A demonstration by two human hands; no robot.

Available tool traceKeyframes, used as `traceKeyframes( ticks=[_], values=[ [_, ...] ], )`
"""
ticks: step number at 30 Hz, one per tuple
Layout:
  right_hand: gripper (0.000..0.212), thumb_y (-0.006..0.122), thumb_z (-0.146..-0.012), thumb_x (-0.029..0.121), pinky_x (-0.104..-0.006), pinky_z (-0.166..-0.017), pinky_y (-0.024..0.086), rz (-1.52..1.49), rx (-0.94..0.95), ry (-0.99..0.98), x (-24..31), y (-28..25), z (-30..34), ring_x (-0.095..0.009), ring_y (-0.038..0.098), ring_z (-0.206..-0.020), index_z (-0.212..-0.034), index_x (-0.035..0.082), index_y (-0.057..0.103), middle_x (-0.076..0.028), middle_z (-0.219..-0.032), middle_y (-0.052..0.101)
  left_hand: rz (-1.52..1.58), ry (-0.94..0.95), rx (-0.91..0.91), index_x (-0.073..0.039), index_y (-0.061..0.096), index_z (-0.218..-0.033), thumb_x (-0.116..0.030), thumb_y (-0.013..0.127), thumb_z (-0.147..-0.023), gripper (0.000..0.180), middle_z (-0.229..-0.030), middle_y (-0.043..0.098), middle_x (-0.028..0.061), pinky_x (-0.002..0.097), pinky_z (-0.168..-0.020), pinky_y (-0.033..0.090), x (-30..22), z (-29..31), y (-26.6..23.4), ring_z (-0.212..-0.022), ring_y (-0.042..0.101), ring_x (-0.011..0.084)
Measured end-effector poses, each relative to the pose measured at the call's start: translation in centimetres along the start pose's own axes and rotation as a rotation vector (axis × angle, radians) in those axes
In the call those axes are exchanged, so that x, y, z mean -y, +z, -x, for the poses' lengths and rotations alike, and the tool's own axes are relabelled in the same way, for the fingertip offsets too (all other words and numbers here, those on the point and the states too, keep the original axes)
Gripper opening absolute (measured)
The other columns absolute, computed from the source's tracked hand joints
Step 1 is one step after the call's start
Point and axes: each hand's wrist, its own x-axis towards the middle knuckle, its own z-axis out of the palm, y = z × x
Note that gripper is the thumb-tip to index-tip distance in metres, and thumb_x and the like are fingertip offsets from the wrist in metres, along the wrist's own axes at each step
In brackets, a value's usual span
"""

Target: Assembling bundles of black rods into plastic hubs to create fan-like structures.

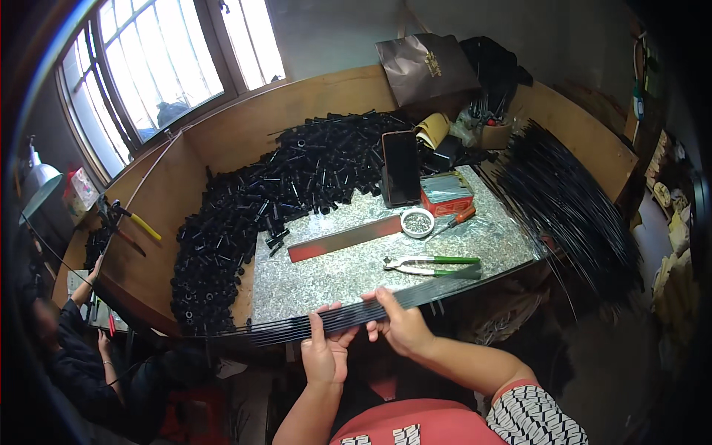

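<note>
Across the near edge of the table lies a flat row of several thin, dark rods point(285, 330), held between both my hands. My left hand point(326, 350) grips it from below, thumb on top, near its left part. Closer to the middle, my right hand point(401, 325) pinches the same rods with the thumb over them. Their right end spreads over the table beside green-handled pincers point(445, 260). Beyond those sit a red and grey flat bar point(345, 239) and a white bowl point(405, 231) of small metal pieces.
Small black tubular parts point(297, 174) are heaped at the back left. A dark upright phone-like slab point(401, 167), a red box point(460, 206) and an orange-handled tool point(463, 216) stand behind the bowl. Long black rods point(578, 211) overhang the right edge. Another person point(81, 356) works at left.
</note>
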Motion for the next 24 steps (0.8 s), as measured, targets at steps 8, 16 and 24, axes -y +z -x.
traceKeyframes(
  ticks=[8, 16, 24],
  values=[
    [0.024, 0.055, -0.094, 0.023, -0.0232, -0.042, 0.042, 0.859, 0.442, -0.076, 12.5, 3.0, -1.1, -0.01, 0.053, -0.045, -0.093, 0.0, 0.064, -0.004, -0.067, 0.057, -0.43, -0.386, 0.537, 0.007, 0.051, -0.12, -0.011, 0.049, -0.097, 0.029, -0.111, 0.062, 0.024, 0.0362, -0.08, 0.056, -1.0, 4.5, -0.1, -0.097, 0.066, 0.03],
    [0.026, 0.056, -0.09, 0.023, -0.0402, -0.06, 0.045, 1.17, 0.99, -0.189, 6.2, 2.5, -2.1, -0.034, 0.058, -0.063, -0.082, -0.002, 0.061, -0.021, -0.07, 0.059, -0.663, -0.172, 0.656, 0.009, 0.056, -0.114, -0.002, 0.051, -0.095, 0.023, -0.104, 0.065, 0.022, 0.0301, -0.078, 0.056, -4.4, 6.3, 1.5, -0.091, 0.067, 0.0236],
    [0.024, 0.055, -0.089, 0.026, -0.0385, -0.061, 0.048, 1.125, 1.119, 0.055, 3.1, 1.7, -2.5, -0.026, 0.061, -0.064, -0.089, 0.003, 0.062, -0.016, -0.071, 0.062, -0.785, 0.101, 0.769, 0.009, 0.059, -0.109, 0.002, 0.055, -0.091, 0.02, -0.096, 0.068, 0.0198, 0.0277, -0.072, 0.057, -7.1, 6.0, 2.2, -0.083, 0.069, 0.0197]
  ],
)
